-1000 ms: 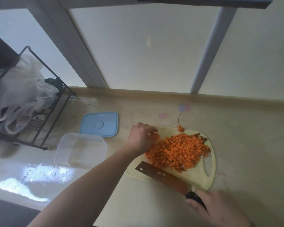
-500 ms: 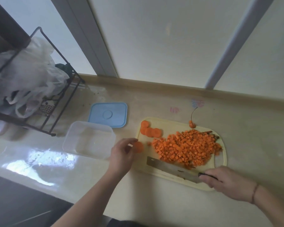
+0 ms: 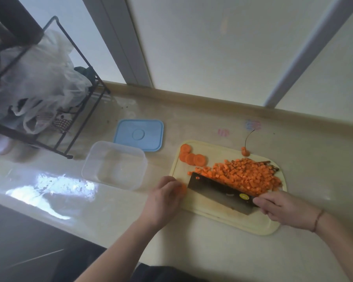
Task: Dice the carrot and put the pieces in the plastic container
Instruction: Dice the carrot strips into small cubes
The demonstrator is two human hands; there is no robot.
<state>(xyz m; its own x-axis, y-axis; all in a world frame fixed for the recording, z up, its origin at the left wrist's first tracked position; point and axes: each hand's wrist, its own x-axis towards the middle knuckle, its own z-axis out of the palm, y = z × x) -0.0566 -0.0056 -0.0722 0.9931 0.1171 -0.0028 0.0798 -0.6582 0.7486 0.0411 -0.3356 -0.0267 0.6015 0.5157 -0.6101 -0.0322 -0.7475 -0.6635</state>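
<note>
Now | left hand [image 3: 165, 197] fingers curled round carrot slice [image 3: 183, 188] | right hand [image 3: 281, 208] grips cleaver [image 3: 218, 192], blade tilted

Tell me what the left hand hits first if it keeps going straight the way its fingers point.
Probably the knife: the left hand, holding a carrot piece, points at the blade's near end. Depth is unclear.

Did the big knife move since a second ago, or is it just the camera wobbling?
Yes. The knife moved. Earlier it lay at the near edge of the cutting board, short of the diced carrot pile; now its blade is pushed up against that pile.
</note>
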